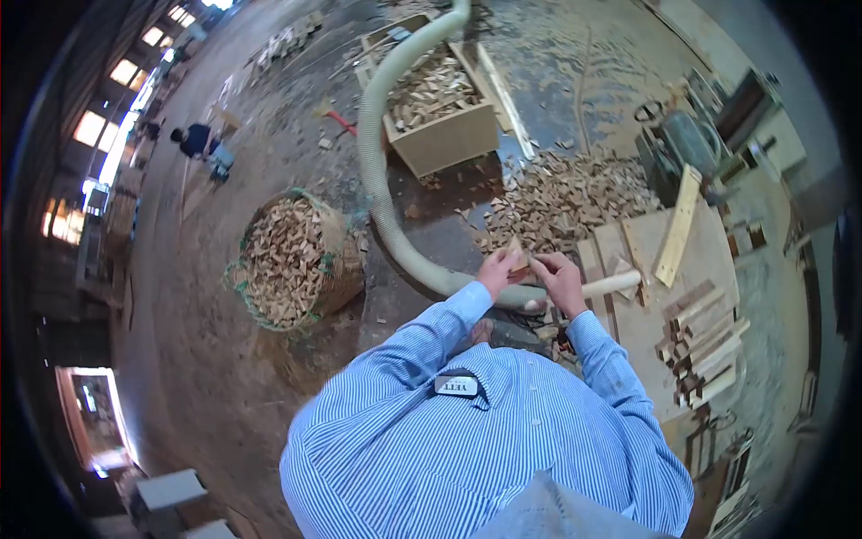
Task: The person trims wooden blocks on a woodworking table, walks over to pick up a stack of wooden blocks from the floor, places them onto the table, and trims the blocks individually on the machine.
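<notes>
In front of my body, my left hand (pixel 496 271) is closed around a small wooden block (pixel 517 255), whose pointed end sticks up past the fingers. My right hand (pixel 560 282) is closed too, with its fingertips at the block's right side; whether they grip the block or another small piece, I cannot tell. Below and beyond the hands lies a heap of small wood offcuts (pixel 575 202). A pale flexible hose (pixel 382 180) curves round and passes just under both hands. By my right wrist, a light pipe (pixel 612 284) lies across the board table (pixel 646 337).
A woven basket (pixel 337 260) full of offcuts stands at the left. A wooden crate (pixel 449 142) of pieces sits ahead. Stacked wood strips (pixel 709 346) and a plank (pixel 680 225) lie right, near a machine (pixel 687 144). A person (pixel 199 142) is far left.
</notes>
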The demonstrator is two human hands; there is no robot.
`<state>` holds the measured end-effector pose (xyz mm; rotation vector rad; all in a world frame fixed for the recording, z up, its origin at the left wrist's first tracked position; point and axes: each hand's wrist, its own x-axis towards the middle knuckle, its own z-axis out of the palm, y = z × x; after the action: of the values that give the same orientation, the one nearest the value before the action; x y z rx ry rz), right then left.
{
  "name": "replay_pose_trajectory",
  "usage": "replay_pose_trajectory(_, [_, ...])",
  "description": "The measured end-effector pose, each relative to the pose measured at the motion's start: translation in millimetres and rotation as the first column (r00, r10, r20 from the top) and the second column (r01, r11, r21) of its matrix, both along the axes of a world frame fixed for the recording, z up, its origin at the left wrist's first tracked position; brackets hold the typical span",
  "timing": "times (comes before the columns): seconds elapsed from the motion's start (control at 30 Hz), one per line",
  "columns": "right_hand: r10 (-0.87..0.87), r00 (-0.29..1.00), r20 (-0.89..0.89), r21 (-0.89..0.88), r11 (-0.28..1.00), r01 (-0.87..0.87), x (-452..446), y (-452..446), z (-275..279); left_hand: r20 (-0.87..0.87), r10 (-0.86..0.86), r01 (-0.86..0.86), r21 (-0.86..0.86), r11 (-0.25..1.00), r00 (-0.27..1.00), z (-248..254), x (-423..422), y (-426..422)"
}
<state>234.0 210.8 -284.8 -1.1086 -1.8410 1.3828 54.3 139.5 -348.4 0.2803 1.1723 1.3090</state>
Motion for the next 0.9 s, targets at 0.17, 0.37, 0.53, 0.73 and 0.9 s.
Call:
replay_pose_trajectory(0.17, [0.071, 0.896, 0.439, 0.362, 0.899, -0.249, -18.5, -0.3, -48.8, -0.533, 0.127, -0.223, -0.12, 0.967, 0.837, -72.8, -124.1, -121.0])
replay_pose_trajectory(0.37, [0.024, 0.802, 0.597, 0.359, 0.886, -0.294, -26.5, -28.1, -47.7, -0.574, -0.406, -0.359, -0.793, 0.492, 0.711, -198.8, -192.7, -339.9])
replay_pose_trajectory(0.53, [-0.002, 0.702, 0.712, 0.284, 0.915, -0.285, -50.5, -31.8, -53.2, -0.08, -0.603, 0.177, -0.918, 0.355, 0.794, -182.2, -136.2, -410.7])
replay_pose_trajectory(0.73, [-0.08, 0.649, 0.757, 0.322, 0.91, -0.263, -48.5, -37.4, -44.8, 0.055, -0.151, 0.159, -0.454, 0.877, 0.987, -253.7, -208.5, -274.3])
replay_pose_trajectory(0.9, [-0.087, 0.645, 0.759, 0.303, 0.924, -0.232, -57.2, -39.2, -30.9, 0.108, 0.333, -0.325, -0.082, 0.942, 0.937, -39.1, -315.3, -15.5])
